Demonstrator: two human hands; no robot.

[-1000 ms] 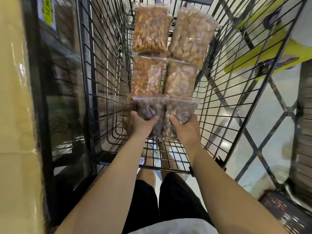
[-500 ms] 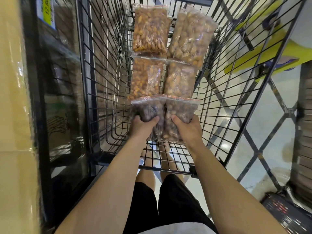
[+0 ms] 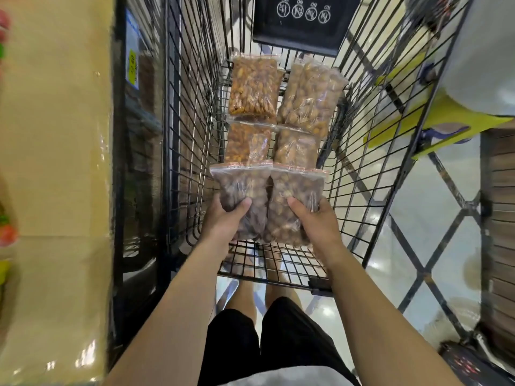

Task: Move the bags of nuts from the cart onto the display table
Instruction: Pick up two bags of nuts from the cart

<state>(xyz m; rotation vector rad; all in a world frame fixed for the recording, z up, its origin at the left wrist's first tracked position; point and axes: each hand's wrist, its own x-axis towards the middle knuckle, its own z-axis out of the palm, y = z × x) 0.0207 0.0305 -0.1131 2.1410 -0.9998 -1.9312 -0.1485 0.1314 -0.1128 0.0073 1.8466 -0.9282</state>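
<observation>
Left hand [image 3: 223, 218] and right hand [image 3: 315, 221] tight around dark nut bags [image 3: 241, 188], fingers mostly hidden

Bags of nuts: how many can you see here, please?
6: near-left bag in left hand, near-right bag in right hand, middle-left bag, middle-right bag, far-left bag, far-right bag. Others may hide beneath.

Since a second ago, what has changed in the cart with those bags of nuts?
The left hand and right hand keep their grip on the left dark bag and right dark bag and have lifted them slightly off the floor of the cart, toward the person. Nothing was newly taken or let go. The four lighter bags behind lie where they were.
</observation>
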